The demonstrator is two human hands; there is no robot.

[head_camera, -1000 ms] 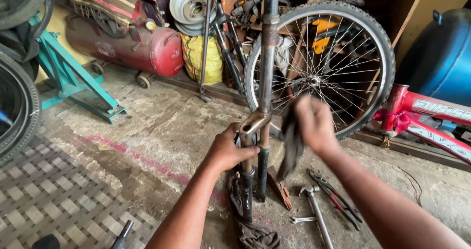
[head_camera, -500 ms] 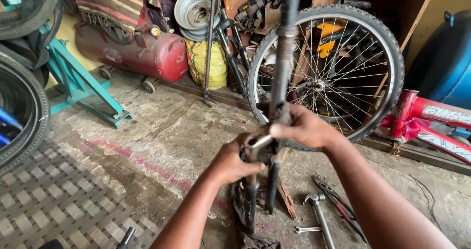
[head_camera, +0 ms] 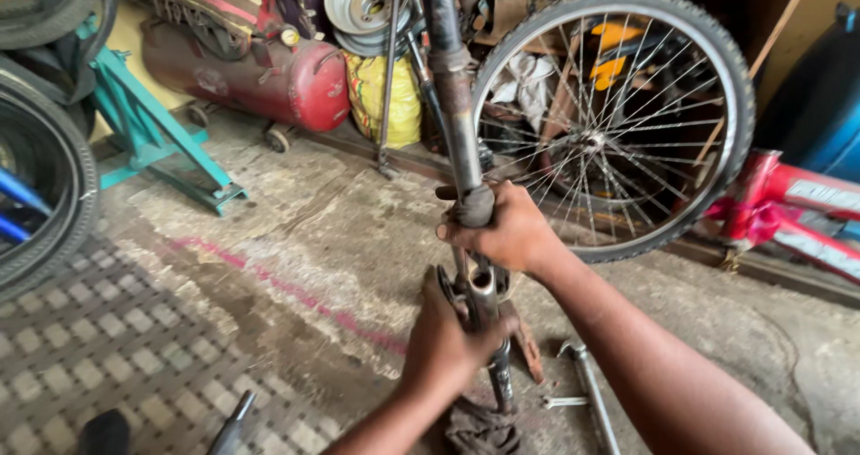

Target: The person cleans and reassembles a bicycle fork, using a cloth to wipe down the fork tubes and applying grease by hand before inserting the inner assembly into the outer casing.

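Head view: both hands (left [head_camera: 448,339], right [head_camera: 502,231]) grip the rusty fork [head_camera: 457,124].

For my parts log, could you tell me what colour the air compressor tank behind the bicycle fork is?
Red: the air compressor tank shows best in the head view.

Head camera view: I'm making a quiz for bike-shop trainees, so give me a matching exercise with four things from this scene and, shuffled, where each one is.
Things:
1. right hand
2. left hand
3. red tank
4. spoked wheel

Places:
A. leaning upright behind the hands
B. gripping the rusty tube higher up
C. lying at the back left beside a yellow bag
D. gripping the metal part lower down, just above a rag on the floor

Pairs: 1-B, 2-D, 3-C, 4-A
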